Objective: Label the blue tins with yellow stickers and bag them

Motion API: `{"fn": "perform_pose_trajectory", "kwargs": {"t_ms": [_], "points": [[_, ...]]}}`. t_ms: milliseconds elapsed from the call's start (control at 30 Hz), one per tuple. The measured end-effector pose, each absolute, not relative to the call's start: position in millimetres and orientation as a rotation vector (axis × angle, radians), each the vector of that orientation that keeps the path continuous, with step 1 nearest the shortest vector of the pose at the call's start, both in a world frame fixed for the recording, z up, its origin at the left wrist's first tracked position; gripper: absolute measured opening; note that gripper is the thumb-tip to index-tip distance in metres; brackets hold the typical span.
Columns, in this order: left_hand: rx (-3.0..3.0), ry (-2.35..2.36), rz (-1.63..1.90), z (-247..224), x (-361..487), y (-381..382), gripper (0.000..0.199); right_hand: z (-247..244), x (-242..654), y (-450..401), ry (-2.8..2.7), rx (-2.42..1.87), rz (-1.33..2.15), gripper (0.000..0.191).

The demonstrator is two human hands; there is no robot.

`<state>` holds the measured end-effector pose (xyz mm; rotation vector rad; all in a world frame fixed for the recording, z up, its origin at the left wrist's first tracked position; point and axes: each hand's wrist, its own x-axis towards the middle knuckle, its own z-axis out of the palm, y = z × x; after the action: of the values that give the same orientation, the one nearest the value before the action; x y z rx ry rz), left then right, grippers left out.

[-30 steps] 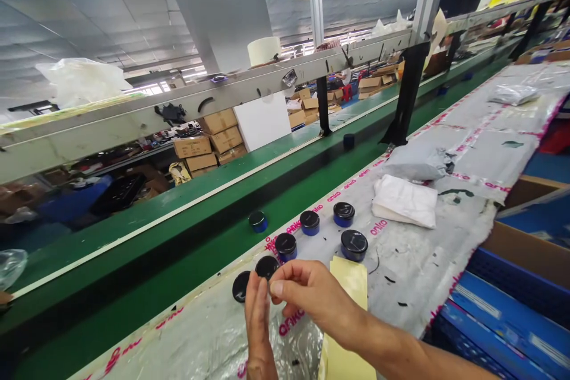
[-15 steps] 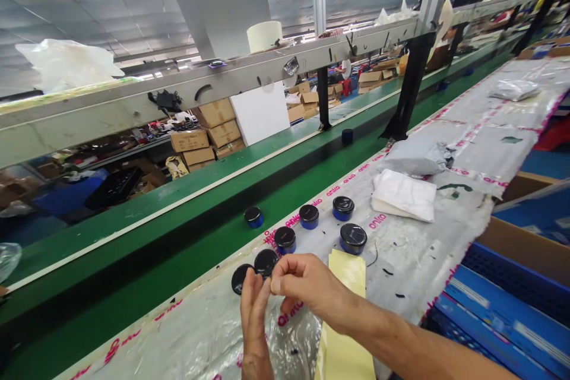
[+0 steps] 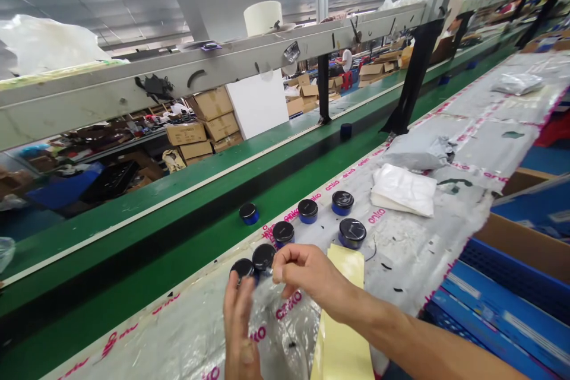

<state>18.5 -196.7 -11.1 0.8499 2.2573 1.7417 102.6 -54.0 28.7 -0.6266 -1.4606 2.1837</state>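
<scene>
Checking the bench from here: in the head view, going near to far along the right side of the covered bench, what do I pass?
Yellow paper sheet, blue jar with black lid, folded white cloth, grey pouch, clear plastic bag.

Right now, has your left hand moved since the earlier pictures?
Yes, leftward: the left hand now sits below the leftmost black-lidded jar, no longer reaching up between it and the next jar.
</scene>
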Motion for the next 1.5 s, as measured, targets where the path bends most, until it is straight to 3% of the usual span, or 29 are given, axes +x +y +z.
{"fn": "perform_pose_trajectory", "kwargs": {"t_ms": [167, 533, 733, 967, 1200, 1500], "points": [[0.605, 2.573, 1.495, 6.1, -10.9, -210.5, 0.087, 26.3, 106.2, -38.1, -1.444, -0.595, 2.125, 0.008], [1.387, 2.622, 0.926, -16.3, -47.3, -173.7, 0.101, 19.7, 100.9, -25.4, -1.564, -0.624, 2.124, 0.015], [1.623, 2.604, 0.767, -16.5, -46.2, -150.6, 0.084, 8.5, 97.0, -26.2, -1.666, -0.631, 2.058, 0.011], [1.846, 2.63, 0.973, -31.4, -28.7, -156.2, 0.078, 3.2, 118.5, -24.8, -1.815, -0.673, 1.807, 0.008], [1.448, 2.519, 1.464, -30.2, -1.0, -163.6, 0.083, 14.0, 137.6, -28.4, -1.801, -0.664, 1.974, 0.006], [1.175, 2.432, 1.475, -31.2, 17.4, -169.1, 0.09, 10.1, 129.9, -23.5, -1.965, -0.494, 1.93, 0.011]]}}
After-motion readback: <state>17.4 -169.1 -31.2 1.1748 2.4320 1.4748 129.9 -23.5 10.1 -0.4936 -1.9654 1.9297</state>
